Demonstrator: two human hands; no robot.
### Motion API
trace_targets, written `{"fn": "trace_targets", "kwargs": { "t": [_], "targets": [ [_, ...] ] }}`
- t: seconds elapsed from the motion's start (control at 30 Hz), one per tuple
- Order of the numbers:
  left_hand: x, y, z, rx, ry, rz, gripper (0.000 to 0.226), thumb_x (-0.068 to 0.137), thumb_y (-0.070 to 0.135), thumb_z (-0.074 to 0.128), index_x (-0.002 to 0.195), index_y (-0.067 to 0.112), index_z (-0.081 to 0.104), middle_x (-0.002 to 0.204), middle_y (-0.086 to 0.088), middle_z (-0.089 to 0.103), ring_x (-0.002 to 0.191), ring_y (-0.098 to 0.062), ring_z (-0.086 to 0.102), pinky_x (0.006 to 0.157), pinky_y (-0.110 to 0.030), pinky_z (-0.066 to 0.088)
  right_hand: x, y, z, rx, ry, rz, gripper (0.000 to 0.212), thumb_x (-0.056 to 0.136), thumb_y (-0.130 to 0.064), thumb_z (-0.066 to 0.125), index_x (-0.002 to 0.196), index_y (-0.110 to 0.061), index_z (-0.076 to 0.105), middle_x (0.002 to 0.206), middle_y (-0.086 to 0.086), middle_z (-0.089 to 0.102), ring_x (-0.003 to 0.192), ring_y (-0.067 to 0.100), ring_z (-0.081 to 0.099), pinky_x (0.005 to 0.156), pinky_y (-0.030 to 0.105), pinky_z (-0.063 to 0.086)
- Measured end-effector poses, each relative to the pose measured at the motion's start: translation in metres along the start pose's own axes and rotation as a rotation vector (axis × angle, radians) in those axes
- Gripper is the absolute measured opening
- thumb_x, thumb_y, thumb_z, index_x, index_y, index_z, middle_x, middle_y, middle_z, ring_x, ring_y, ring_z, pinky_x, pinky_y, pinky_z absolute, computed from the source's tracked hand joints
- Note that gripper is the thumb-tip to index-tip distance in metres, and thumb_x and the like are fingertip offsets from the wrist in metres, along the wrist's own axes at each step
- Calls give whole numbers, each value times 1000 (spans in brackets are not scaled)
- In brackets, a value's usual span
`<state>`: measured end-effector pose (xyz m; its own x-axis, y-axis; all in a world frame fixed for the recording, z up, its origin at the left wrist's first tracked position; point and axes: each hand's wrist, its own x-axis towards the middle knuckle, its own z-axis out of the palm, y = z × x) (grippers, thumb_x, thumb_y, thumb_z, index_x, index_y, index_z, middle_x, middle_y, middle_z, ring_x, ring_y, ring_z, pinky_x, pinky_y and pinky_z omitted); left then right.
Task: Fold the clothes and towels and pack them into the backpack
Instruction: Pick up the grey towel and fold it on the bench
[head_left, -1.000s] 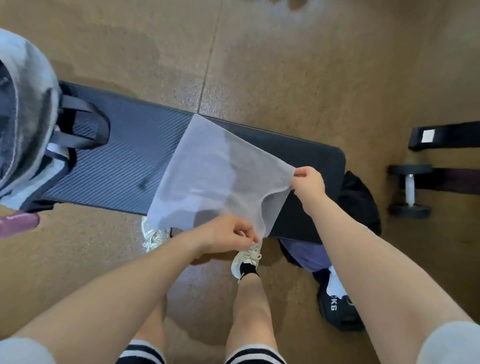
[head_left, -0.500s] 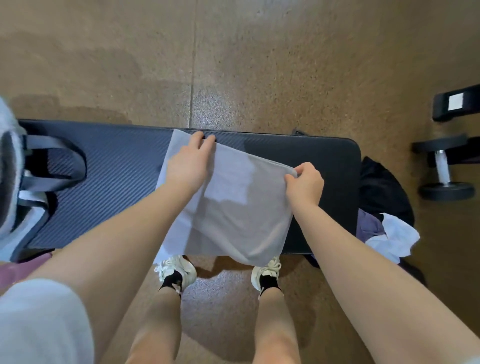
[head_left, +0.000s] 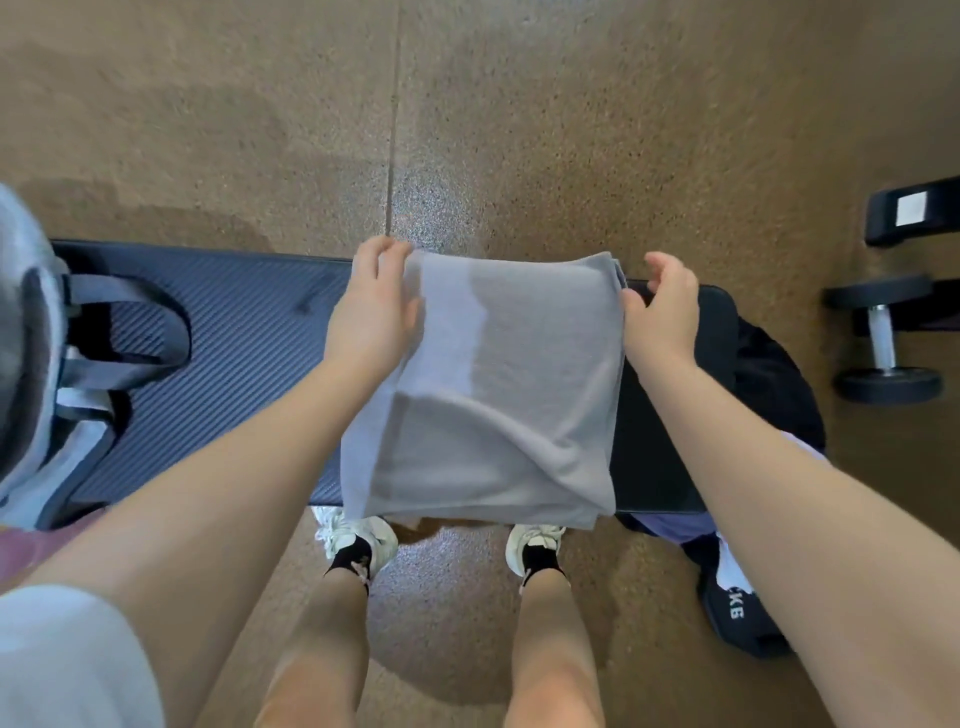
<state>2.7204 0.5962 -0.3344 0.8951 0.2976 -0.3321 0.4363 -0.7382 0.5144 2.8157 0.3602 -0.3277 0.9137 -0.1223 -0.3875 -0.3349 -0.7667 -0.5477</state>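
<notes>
A folded light grey cloth towel lies across the black ribbed padded bench, its near edge hanging over the front of the bench above the person's white sneakers. The fabric shows a paler band down its left part and a soft crease running toward the lower right corner.

The left hand rests at the towel's far left corner, its fingers reaching over the back edge and its thumb side covered by the fabric; this grip holds the corner of the towel. The right hand sits just beside the towel's right edge, thumb touching the fabric near the far right corner, the fingers loosely curved and raised off the bench; whether this grip actually pinches the cloth cannot be told.

At the far left end of the bench stands a grey fabric backpack with dark straps looped over the bench surface, well apart from the towel. On the brown speckled floor beyond the right end of the bench lies a heap of dark and purple clothes with a white piece among them. A black dumbbell with a metal handle rests on the floor further right.
</notes>
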Motion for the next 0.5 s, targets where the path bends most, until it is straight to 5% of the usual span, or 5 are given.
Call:
{"fn": "trace_targets", "kwargs": {
  "t": [0.13,0.3,0.5],
  "targets": [
    [-71,-25,14,48,-119,-82,32,86,11,58,115,-2,51,123,-22,44,108,-40,46,84,-49,43,-65,37,1,-105,-107,125,17,92,-14,52,108,-10,55,111,9,56,97,23,54,81,31,40],
    [-141,-40,27,-90,-131,-427,25,88,15,60,109,5,53,115,-13,44,100,-29,51,82,-36,42,-123,65,3,-81,-202,383,28,91,-27,56,110,-6,54,93,3,56,94,26,56,78,33,41],
    [-174,-37,43,-139,-58,-517,23,85,19,65,102,6,56,111,-10,41,88,-24,50,77,-31,41,-146,79,14,-77,-197,407,28,88,-29,59,101,-5,56,92,3,55,89,22,53,79,34,43]
  ]
}}
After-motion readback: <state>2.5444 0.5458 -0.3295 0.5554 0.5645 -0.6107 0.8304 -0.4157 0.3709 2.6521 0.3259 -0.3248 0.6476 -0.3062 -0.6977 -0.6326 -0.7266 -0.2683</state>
